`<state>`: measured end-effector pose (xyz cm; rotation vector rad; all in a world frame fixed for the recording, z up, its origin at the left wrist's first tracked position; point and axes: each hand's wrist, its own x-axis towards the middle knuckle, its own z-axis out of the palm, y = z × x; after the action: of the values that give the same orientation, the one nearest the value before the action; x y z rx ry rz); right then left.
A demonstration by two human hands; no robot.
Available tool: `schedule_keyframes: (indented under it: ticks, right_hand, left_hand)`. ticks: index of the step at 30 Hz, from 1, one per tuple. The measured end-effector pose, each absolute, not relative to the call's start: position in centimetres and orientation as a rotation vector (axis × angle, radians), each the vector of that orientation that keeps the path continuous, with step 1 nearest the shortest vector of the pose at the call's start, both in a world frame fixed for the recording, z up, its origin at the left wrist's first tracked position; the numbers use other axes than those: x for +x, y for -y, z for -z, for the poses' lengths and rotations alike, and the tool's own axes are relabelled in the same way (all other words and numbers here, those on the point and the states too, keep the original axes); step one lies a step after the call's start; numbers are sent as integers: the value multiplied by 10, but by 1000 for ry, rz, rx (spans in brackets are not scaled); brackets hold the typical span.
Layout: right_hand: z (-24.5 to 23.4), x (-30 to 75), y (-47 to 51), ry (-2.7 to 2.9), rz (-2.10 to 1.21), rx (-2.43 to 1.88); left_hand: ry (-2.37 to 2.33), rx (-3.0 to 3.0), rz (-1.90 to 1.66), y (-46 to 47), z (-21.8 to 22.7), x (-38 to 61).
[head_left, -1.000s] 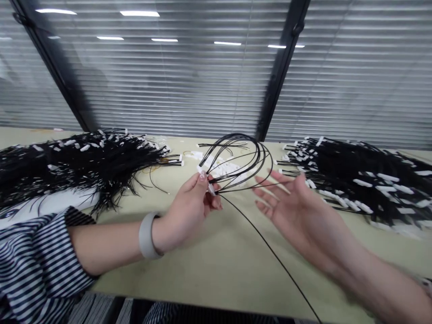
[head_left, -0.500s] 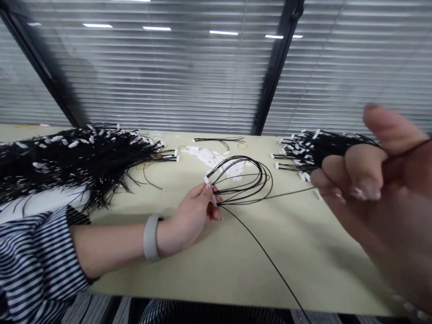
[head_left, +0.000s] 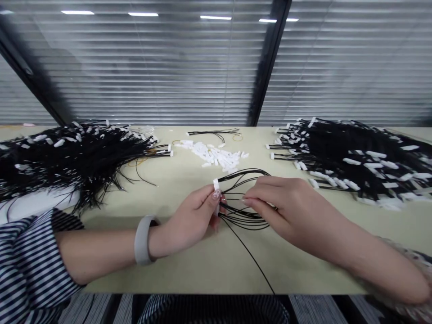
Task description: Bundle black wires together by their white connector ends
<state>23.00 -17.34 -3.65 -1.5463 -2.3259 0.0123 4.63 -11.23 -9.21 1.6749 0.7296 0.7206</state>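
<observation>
My left hand is closed around a white connector, thumb in front, with part of the connector hidden by the fingers. Thin black wires loop out of it to the right. One loose wire runs down from the connector past the table's front edge. Just right of the connector, my right hand has thumb and forefinger pinched on a black wire among the loops. The far bends of several loops pass behind this hand.
A small heap of white connector housings lies beyond my hands. Big piles of black wire harnesses with white ends lie at left and right. A short wire bundle rests at the table's back, before window blinds.
My right hand has come from close to the camera at far right to the wire loops beside the connector. The left hand keeps its hold. The view has shifted slightly.
</observation>
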Motion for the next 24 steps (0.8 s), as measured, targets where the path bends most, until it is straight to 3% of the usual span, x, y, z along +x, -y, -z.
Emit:
schedule_keyframes:
  ticks: [24]
  right_hand:
    - [40,232,172,2311,4,-1557]
  left_hand:
    - [-726,1635,-638,114,95,47]
